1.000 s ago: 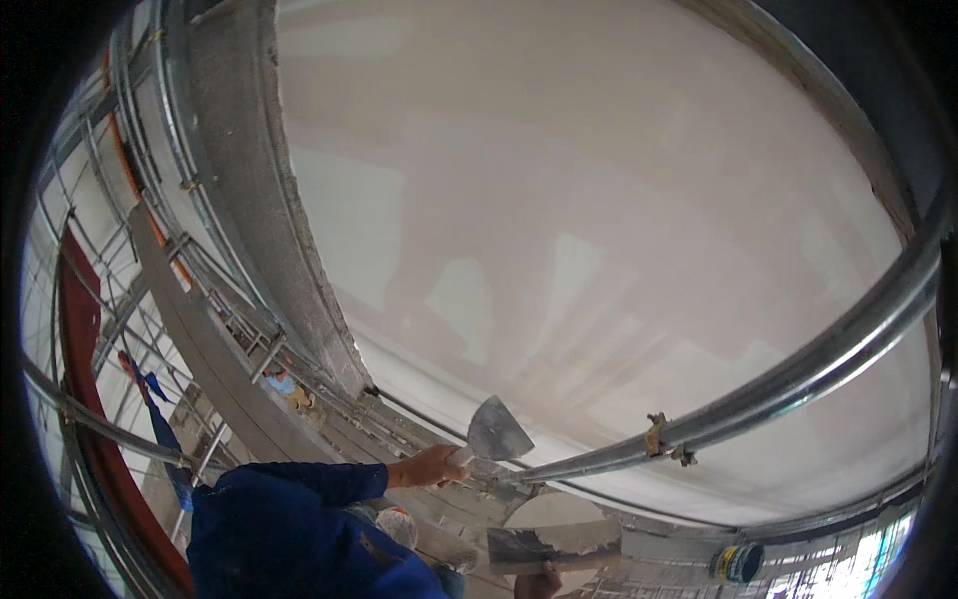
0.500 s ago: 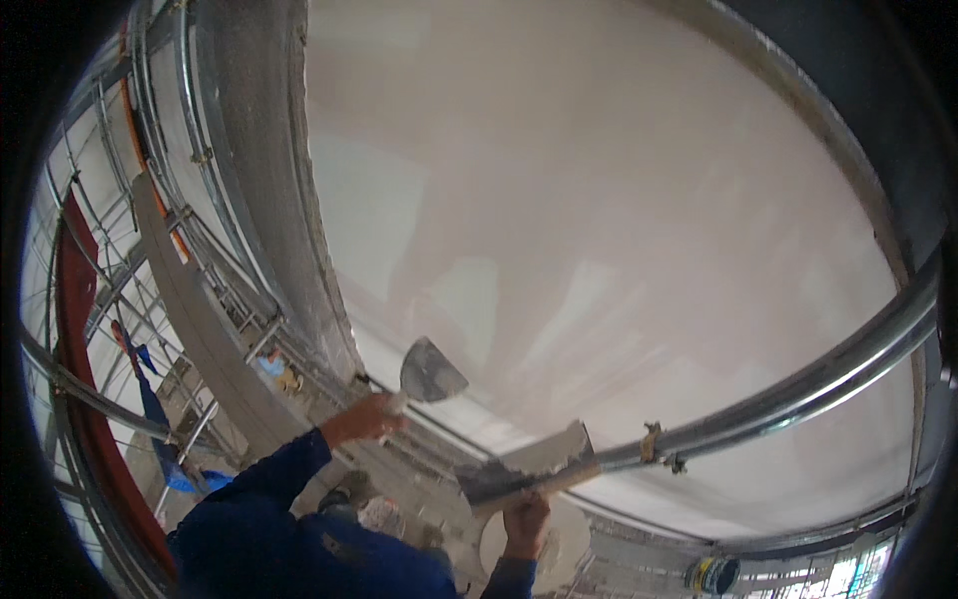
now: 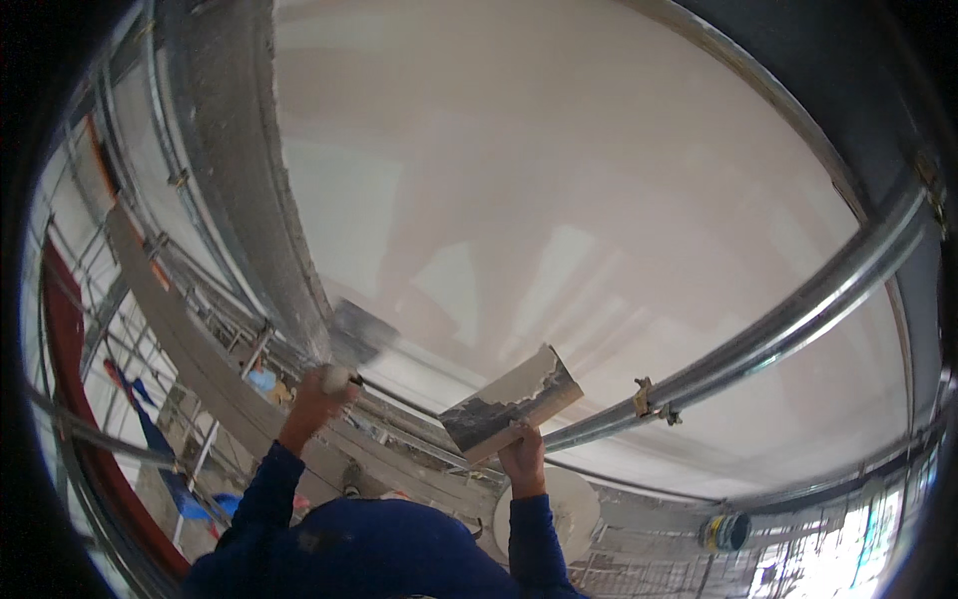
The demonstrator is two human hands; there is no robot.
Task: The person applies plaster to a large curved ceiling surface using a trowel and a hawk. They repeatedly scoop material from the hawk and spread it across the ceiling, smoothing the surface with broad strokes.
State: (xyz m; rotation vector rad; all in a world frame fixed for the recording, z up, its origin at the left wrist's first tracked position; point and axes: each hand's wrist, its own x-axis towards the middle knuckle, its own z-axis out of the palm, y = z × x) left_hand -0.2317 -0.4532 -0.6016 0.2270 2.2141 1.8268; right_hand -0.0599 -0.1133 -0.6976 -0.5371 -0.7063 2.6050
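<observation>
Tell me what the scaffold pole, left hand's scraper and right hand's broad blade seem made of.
Scaffold pole: probably steel, smooth and shiny, judging by bright highlights.
Scraper: blade likely dull metal, being grey, but blur leaves that open.
Broad blade: dark grey face, apparently metal under pale paste; matte tan edge strip, perhaps wood.

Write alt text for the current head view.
A person's left hand holds a motion-blurred putty knife near a pale surface; the right hand holds a wide plate partly coated with pale paste. A metal pole crosses at right.

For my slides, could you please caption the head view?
Left hand grips a scraper; right hand holds a paste-smeared wide blade.
</observation>
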